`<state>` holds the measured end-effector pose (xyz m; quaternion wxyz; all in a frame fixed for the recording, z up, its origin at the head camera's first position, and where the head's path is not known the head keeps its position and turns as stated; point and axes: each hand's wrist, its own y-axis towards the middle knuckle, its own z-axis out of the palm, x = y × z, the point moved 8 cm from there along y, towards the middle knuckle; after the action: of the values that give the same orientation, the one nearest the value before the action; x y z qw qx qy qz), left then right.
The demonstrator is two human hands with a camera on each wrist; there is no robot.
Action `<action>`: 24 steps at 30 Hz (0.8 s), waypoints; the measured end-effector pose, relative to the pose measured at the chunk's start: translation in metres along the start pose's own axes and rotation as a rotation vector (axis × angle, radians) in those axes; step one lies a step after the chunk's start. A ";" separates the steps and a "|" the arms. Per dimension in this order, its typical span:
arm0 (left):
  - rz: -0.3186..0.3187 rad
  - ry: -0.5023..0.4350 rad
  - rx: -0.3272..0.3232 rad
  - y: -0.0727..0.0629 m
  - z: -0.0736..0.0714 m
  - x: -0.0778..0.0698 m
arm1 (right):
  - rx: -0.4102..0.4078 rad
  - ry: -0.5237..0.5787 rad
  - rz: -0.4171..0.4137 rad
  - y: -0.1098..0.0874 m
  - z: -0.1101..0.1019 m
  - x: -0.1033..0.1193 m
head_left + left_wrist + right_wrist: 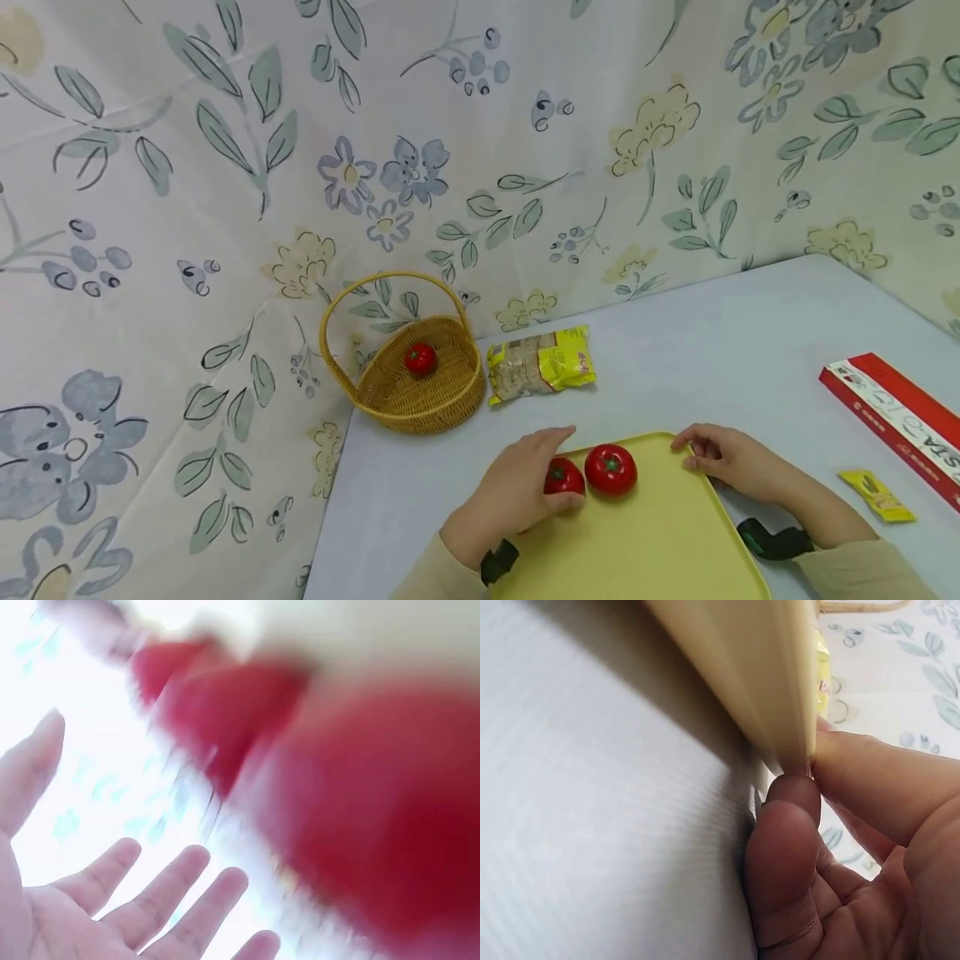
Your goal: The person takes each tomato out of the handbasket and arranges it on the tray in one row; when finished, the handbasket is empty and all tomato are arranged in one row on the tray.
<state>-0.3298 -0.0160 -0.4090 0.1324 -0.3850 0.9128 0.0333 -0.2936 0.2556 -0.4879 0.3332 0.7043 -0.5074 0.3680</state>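
Note:
A yellow tray [645, 533] lies in front of me with red tomatoes on it. One tomato [611, 470] is in full view near the far rim; the tomato [564, 477] beside it is partly covered by my left hand [521, 487]. That hand reaches over the tray's left side, thumb and fingers spread apart around the near side of the covered tomato. In the left wrist view the fingers [154, 900] are extended and the tomatoes [232, 712] are blurred red shapes beside them. My right hand [738, 458] pinches the tray's rim [780, 690] near its far right corner.
A wicker basket [420, 417] with a tall handle holds another tomato [420, 359] at the back left. Beside it lies a yellow-and-clear food packet [540, 364]. To the right are a small yellow sachet [876, 495] and a long red-and-white box [900, 417]. A floral curtain [480, 167] hangs behind the table.

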 end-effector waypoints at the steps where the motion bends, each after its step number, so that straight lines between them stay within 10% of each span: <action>1: -0.016 -0.044 -0.035 -0.002 -0.015 0.006 | 0.000 0.001 -0.001 0.000 0.000 0.000; 9: -0.243 -0.119 -0.394 0.003 -0.136 0.125 | 0.000 -0.018 -0.003 0.000 -0.001 -0.001; 16: -0.419 -0.144 -0.245 0.041 -0.150 0.222 | -0.004 0.008 -0.006 0.000 0.001 -0.002; 24: -0.419 -0.070 -0.071 0.076 -0.141 0.257 | 0.000 0.032 -0.004 -0.001 0.001 -0.003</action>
<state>-0.5865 -0.1641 -0.3456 0.1543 -0.5695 0.8058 0.0504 -0.2930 0.2567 -0.4909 0.3421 0.6993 -0.5005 0.3786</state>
